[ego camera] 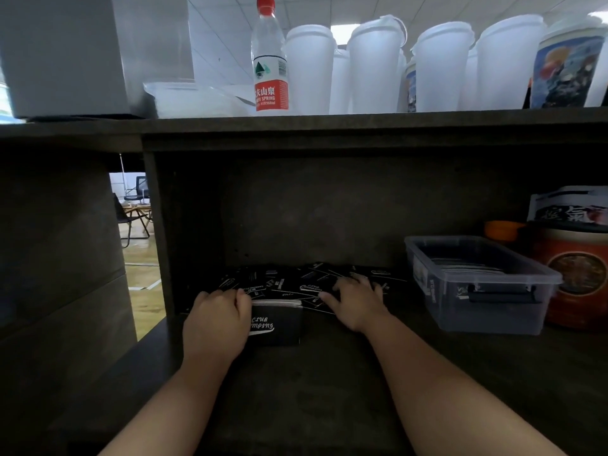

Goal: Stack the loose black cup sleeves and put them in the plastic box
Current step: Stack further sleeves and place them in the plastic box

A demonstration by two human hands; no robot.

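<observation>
Several loose black cup sleeves [289,279] with white print lie scattered at the back of the lower shelf. A stack of black sleeves [278,320] stands on edge in front of them, and my left hand [218,319] grips its left side. My right hand [357,302] rests flat on the loose sleeves just right of the stack, fingers spread. The clear plastic box [487,311] sits to the right on the same shelf, open on top, with some sleeves lying inside.
An orange-brown printed tub [579,271] and an orange lid stand right of the box. On the counter above are a water bottle [270,60], several white lidded cups [375,67] and a clear tray. A gap at the left shows a floor and chairs.
</observation>
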